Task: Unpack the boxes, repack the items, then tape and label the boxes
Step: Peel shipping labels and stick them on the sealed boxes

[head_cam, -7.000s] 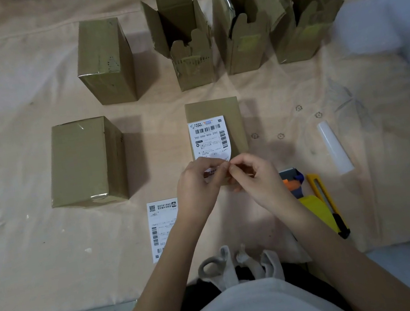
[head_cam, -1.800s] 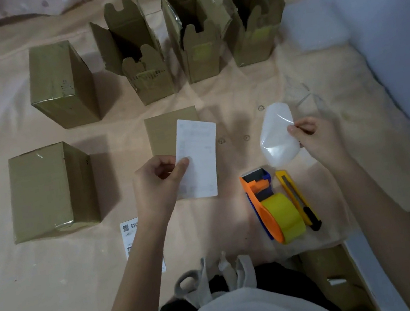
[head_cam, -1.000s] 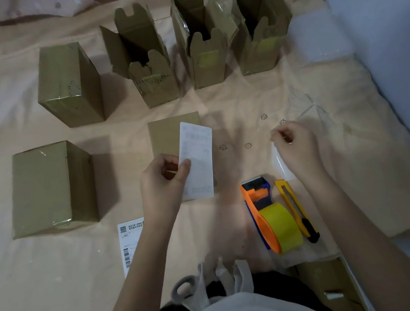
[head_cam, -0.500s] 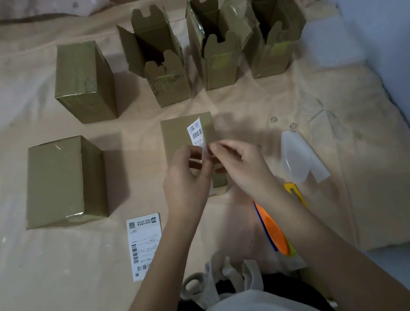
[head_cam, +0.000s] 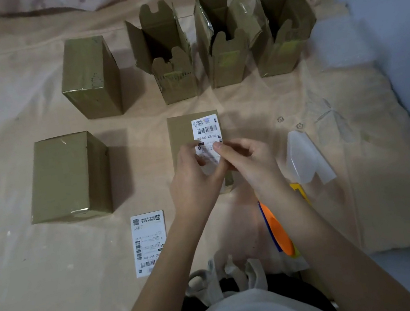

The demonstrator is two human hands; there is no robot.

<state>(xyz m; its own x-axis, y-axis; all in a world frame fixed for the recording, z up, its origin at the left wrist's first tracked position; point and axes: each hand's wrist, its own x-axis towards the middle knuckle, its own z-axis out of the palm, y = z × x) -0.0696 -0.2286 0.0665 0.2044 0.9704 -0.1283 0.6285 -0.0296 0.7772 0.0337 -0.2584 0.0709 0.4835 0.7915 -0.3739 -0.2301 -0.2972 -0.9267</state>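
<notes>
Item: shipping label point(head_cam: 206, 131), printed side up, hovering over the sealed box point(head_cam: 181, 132) at frame centre, apparently being lined up for sticking. Left hand point(head_cam: 194, 181) is pinching the label's lower edge, grip clenched on it; right hand point(head_cam: 248, 159) is pinching the same edge just beside, probably steadying the sheet so that it is going down flat. Whether any backing is still clinging to the label cannot be told; the hands are covering its lower half and the near end of the box. Spare label point(head_cam: 150, 242) is lying on the bedding point(head_cam: 27, 264) at 7 o'clock from the hands, waiting. Peeled backing sheet point(head_cam: 306, 158) is lying at 3 o'clock, set aside. Two taped boxes point(head_cam: 67, 177) are sitting at 9 and 11 o'clock, seemingly unlabelled on the faces showing. Three open boxes point(head_cam: 224, 44) are standing at 12 to 1 o'clock, flaps up, contents hidden. Tape dispenser point(head_cam: 277, 227) is lying mostly hidden under the right forearm.
</notes>
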